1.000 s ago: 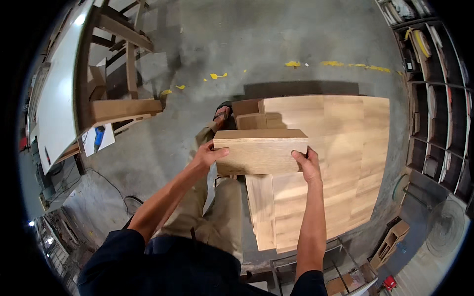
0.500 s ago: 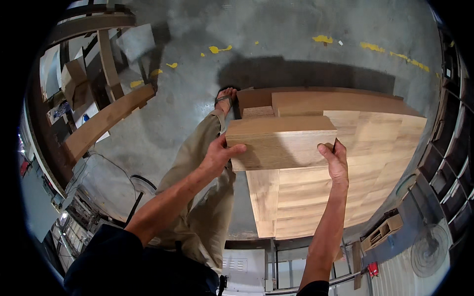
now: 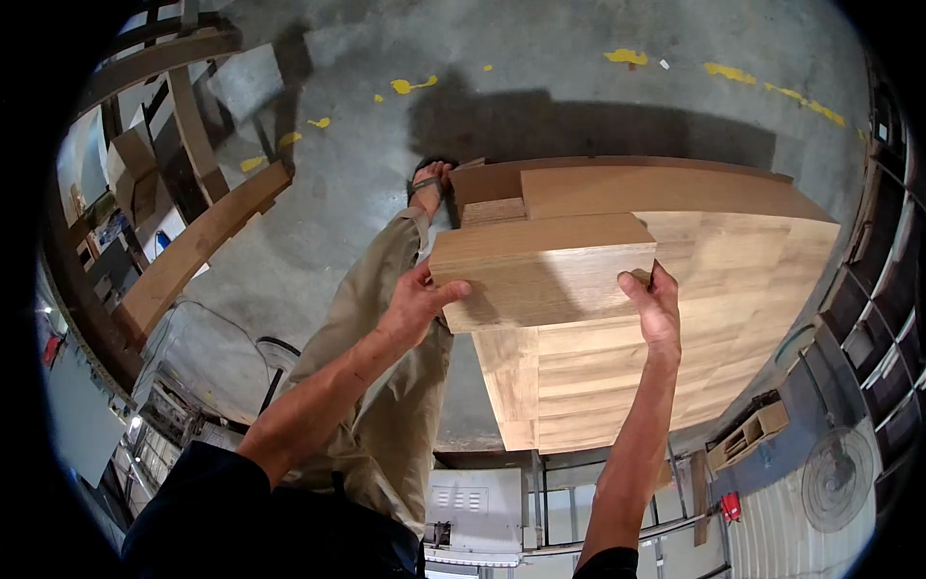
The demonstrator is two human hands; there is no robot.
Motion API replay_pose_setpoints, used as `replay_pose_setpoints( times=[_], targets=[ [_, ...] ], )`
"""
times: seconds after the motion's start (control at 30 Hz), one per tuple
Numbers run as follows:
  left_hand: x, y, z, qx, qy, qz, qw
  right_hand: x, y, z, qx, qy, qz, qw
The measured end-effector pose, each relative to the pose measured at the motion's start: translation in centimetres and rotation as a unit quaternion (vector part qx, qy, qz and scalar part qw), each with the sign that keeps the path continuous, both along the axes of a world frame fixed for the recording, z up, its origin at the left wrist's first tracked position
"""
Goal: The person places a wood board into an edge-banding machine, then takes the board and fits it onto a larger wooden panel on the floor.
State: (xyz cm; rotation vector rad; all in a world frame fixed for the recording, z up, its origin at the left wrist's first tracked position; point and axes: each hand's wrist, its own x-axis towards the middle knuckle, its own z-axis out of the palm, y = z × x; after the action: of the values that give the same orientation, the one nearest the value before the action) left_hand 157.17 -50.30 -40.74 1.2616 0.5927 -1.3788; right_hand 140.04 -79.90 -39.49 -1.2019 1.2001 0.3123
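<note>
Between my two hands is a long rectangular wood-grain piece [image 3: 550, 285], with a plain brown long side facing away from me. Whether it is one solid block or several boards pressed together, I cannot tell. My left hand [image 3: 415, 306] grips its left end, thumb on the pale face and fingers around the end. At the opposite end, my right hand [image 3: 653, 304] holds with the thumb on the face and the fingers mostly hidden behind. Just beyond and below lies a large stack of similar wood-grain pieces [image 3: 675, 357], partly covered by the held one.
A brown board edge [image 3: 656, 166] runs along the stack's far side. Wooden frames [image 3: 203, 251] stand at the left. My sandalled foot [image 3: 429, 183] is beside the stack's far left corner. A round fan guard [image 3: 837, 487] and a small wooden box [image 3: 748, 436] are at lower right.
The held wood-grain piece has shifted slightly left and up in the picture, with both hands still on its ends. The surroundings have shifted slightly too, as my head moved.
</note>
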Motion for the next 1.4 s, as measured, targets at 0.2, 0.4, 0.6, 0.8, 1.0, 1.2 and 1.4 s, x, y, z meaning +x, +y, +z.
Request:
replay_pose_setpoints(
  times=[0.2, 0.4, 0.6, 0.8, 1.0, 1.2, 1.4],
  targets=[
    [-0.6, -0.7, 0.5, 0.004, -0.009, -0.011, 1.0, -0.9, 0.1, -0.2, -0.045, 0.009, 0.022, 0.999],
    [-4.4, 0.6, 0.5, 0.008, -0.017, 0.015, 1.0, -0.8, 0.8, -0.3, -0.036, -0.008, -0.017, 0.999],
    [-4.6, 0.8, 0.3, 0.002, 0.011, -0.026, 1.0, -1.3, 0.7, -0.5, -0.045, 0.019, 0.005, 0.999],
    [-5.2, 0.6, 0.2, 0.025, -0.015, -0.003, 1.0, -1.3, 0.8, -0.7, -0.054, 0.008, -0.001, 0.999],
    [-5.5, 0.2, 0.2, 0.022, -0.027, -0.016, 0.999, -1.4, 0.2, -0.7, -0.063, -0.008, -0.012, 0.998],
    [-5.5, 0.0, 0.0, 0.027, -0.037, -0.043, 0.998, -1.3, 0.0, -0.6, -0.046, -0.013, -0.016, 0.999],
    [-3.1, 0.8, 0.7, 0.009, -0.156, -0.071, 0.985, -3.0, 1.7, -0.7, -0.134, -0.02, -0.08, 0.988]
  ],
)
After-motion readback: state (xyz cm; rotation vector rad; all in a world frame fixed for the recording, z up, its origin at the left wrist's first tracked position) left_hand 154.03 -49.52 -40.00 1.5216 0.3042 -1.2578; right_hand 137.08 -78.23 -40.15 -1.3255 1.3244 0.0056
